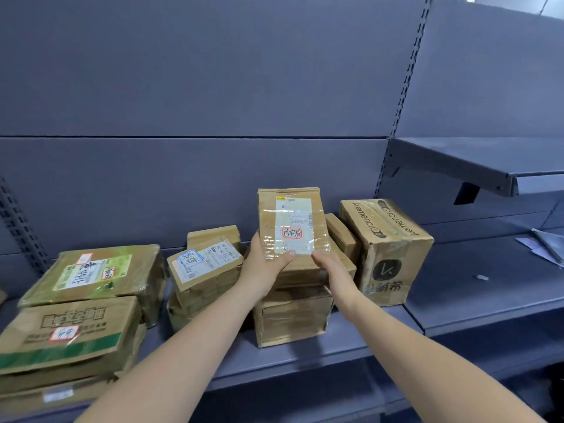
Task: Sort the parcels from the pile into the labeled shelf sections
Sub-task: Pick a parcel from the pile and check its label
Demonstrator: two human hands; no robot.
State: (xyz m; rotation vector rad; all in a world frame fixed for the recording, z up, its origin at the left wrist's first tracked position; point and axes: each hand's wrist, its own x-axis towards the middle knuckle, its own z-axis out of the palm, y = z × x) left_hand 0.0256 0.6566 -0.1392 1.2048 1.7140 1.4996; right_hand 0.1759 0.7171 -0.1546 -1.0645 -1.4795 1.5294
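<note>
A flat brown parcel (291, 222) with a white label and a red-framed handwritten tag is tilted up above a stack of brown boxes (293, 312) on the grey shelf (305, 352). My left hand (264, 271) grips its lower left edge, thumb on the face. My right hand (334, 273) holds its lower right corner from the side and below. To the left lie a parcel with a blue-marked label (206, 270) and two greenish flat parcels (97, 271) (70, 334). A Kemenci carton (387, 248) stands right of the stack.
A slotted upright (403, 96) divides this bay from the right bay, where a higher shelf (476, 164) juts out. White papers (543, 244) and a small object (482, 277) lie on the right bay's lower shelf. The grey back panel rises behind the parcels.
</note>
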